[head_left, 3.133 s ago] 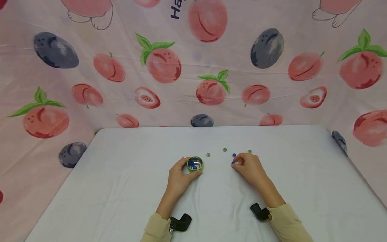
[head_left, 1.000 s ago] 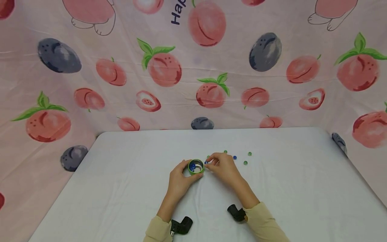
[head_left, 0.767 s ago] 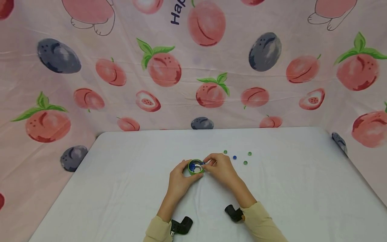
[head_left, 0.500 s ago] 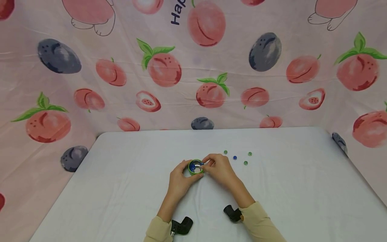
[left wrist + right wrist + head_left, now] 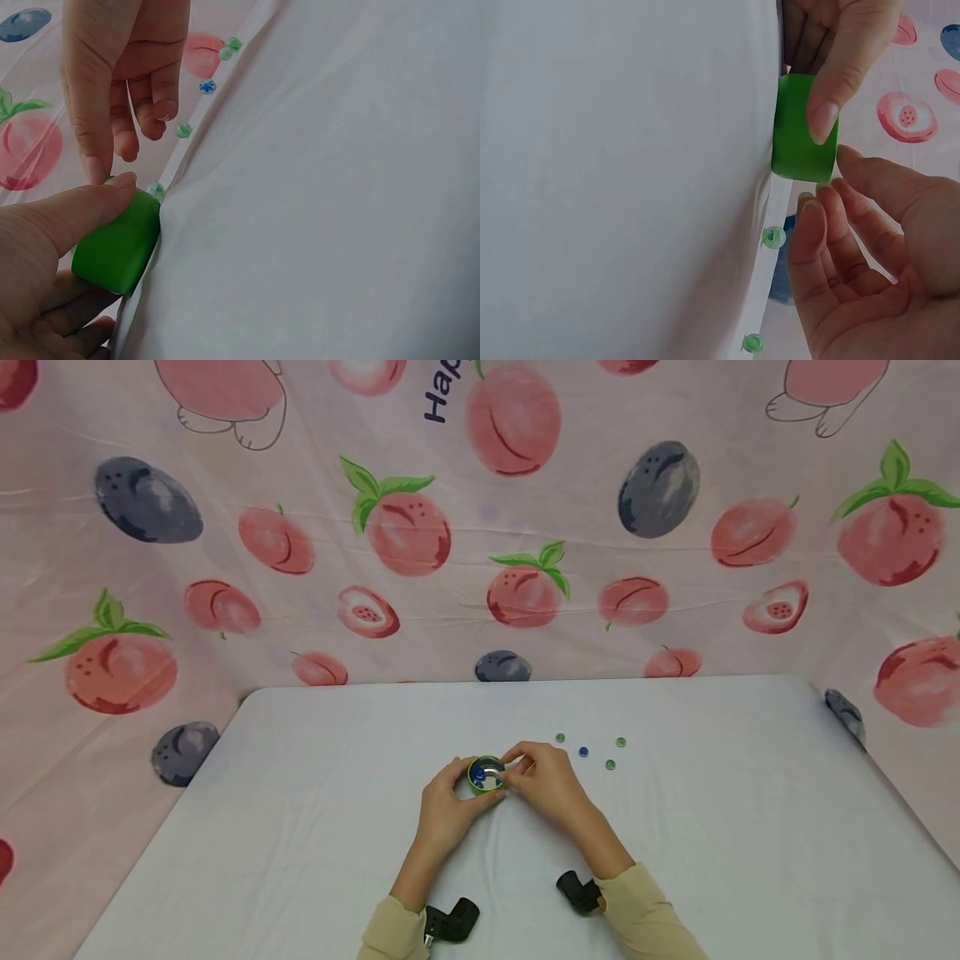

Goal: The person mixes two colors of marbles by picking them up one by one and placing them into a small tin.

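The left hand's grip (image 5: pixel 442 803) wraps around a green cup (image 5: pixel 118 247) on the white counter (image 5: pixel 337 760). The right hand's grip (image 5: pixel 545 777) meets its right rim; whether it pinches anything, I cannot tell. Blue marbles (image 5: pixel 478 774) lie inside. Farther right sit green marbles (image 5: pixel 621 742) and a blue one (image 5: pixel 583 751).

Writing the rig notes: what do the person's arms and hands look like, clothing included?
Left hand and right hand: bare, no gloves. Beige sleeves end partway along the forearms. Beside each sleeve's end, a black elbow-shaped unit; no markings legible.
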`<state>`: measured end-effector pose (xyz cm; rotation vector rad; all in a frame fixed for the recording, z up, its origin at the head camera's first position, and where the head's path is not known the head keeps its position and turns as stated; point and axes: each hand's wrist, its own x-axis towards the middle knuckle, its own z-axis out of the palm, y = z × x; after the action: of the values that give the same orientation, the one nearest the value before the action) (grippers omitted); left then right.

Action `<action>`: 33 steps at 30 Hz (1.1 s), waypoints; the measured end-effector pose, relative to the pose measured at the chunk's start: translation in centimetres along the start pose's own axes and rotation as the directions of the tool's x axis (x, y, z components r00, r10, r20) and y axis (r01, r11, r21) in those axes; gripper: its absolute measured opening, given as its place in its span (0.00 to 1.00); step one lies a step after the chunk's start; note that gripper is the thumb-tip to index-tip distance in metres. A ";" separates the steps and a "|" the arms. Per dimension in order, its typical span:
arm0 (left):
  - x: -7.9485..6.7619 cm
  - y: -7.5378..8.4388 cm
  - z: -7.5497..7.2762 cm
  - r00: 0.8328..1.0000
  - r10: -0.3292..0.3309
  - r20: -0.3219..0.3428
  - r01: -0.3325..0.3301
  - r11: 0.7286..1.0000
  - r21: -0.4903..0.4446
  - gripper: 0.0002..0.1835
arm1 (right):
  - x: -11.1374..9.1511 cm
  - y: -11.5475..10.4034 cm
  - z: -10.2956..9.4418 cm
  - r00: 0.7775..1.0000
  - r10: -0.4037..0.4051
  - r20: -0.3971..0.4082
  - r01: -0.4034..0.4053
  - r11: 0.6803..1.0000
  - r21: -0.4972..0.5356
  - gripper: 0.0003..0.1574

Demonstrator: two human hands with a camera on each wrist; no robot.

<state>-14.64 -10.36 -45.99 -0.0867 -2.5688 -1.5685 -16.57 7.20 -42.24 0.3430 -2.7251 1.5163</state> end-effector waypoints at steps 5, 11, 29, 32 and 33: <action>-0.1 0.1 0.0 1.000 0.010 -0.004 -0.010 1.000 -0.012 0.29 | -0.2 0.0 -0.5 1.000 0.000 -0.025 -0.001 1.000 -0.030 0.08; -0.2 0.3 -0.1 1.000 0.009 -0.004 -0.009 1.000 -0.016 0.29 | -0.5 0.1 -1.5 0.999 0.028 -0.042 -0.030 0.998 -0.047 0.09; -0.2 0.1 0.1 1.000 -0.020 -0.001 0.020 1.000 -0.023 0.30 | -2.6 1.5 -6.1 0.984 0.130 -0.120 -0.142 0.985 -0.098 0.11; -0.2 0.1 0.1 1.000 -0.025 0.001 0.025 1.000 -0.019 0.30 | -3.0 1.8 -6.9 0.982 0.136 -0.130 -0.151 0.982 -0.113 0.11; -0.2 0.1 0.1 1.000 -0.026 0.003 0.026 1.000 -0.016 0.31 | -3.1 1.9 -7.2 0.982 0.139 -0.131 -0.154 0.981 -0.119 0.12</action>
<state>-14.42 -10.27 -45.96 -0.0570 -2.5701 -1.5989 -14.62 14.80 -40.38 0.0457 -2.7860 1.3318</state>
